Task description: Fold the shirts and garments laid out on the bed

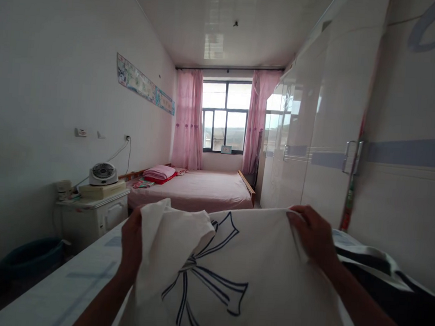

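A white T-shirt [269,267] printed with a large dark blue bow hangs stretched between my two hands above a bed. My left hand [132,239] grips its left edge, where a part that looks like a sleeve is folded over the front and covers some of the bow. At the upper right edge, my right hand [313,236] pinches the cloth between thumb and fingers. The lower part of the shirt runs out of the bottom of the view.
Beneath the shirt lies a pale patterned bed sheet [84,278]. Black and white cloth [399,293] lies at right. Beyond are a pink-covered bed [208,187] and a white nightstand [85,218] with a fan [103,173]. A teal basin [31,259] stands left; wardrobes [332,91] line the right.
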The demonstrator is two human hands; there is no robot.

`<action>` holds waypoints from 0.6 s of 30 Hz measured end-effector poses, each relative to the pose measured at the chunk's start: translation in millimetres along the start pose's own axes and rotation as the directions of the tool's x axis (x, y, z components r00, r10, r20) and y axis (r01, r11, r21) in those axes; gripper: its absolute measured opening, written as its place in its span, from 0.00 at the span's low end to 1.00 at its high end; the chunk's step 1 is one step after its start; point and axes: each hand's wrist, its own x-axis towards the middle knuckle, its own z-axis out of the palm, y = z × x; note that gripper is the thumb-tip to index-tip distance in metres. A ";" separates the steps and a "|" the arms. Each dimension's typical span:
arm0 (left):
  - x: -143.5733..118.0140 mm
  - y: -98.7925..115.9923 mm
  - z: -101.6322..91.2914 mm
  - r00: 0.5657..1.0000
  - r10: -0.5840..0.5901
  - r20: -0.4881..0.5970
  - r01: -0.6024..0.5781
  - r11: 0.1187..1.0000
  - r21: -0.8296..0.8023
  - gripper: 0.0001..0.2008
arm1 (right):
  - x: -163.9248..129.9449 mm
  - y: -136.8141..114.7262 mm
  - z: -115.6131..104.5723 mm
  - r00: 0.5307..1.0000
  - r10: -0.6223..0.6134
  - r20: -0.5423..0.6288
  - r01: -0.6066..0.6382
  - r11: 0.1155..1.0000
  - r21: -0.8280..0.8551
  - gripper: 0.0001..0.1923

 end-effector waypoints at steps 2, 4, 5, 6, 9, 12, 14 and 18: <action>-2.1 -45.2 8.4 0.986 -0.089 0.138 0.047 0.957 0.286 0.14 | -14.5 31.8 33.7 0.978 0.012 0.208 -0.003 0.999 -0.044 0.13; -9.7 -86.9 9.7 0.915 -0.250 0.317 0.034 0.830 0.556 0.16 | -39.7 60.3 58.3 0.904 0.132 0.406 -0.080 0.987 -0.141 0.18; -15.3 -103.1 7.3 0.860 -0.294 0.418 -0.042 0.775 0.631 0.16 | -54.5 71.1 64.9 0.855 0.200 0.478 -0.110 0.971 -0.210 0.20; -21.6 -115.2 3.1 0.802 -0.344 0.488 -0.108 0.721 0.685 0.17 | -69.6 79.1 67.4 0.798 0.273 0.537 -0.136 0.950 -0.280 0.22; -39.0 -126.1 -16.3 0.671 -0.415 0.615 -0.280 0.625 0.728 0.18 | -109.2 89.9 52.9 0.668 0.440 0.600 -0.168 0.875 -0.455 0.24; -48.0 -111.6 -39.2 0.583 -0.424 0.693 -0.355 0.634 0.687 0.17 | -136.5 96.1 18.5 0.657 0.454 0.602 -0.143 0.859 -0.492 0.25; -52.0 -97.0 -54.4 0.551 -0.436 0.711 -0.332 0.668 0.666 0.17 | -151.8 102.7 -7.8 0.667 0.405 0.625 -0.131 0.890 -0.437 0.22; -67.5 -69.8 -79.8 0.525 -0.529 0.667 -0.227 0.668 0.708 0.23 | -180.0 107.1 -50.1 0.653 0.424 0.628 -0.226 0.900 -0.372 0.19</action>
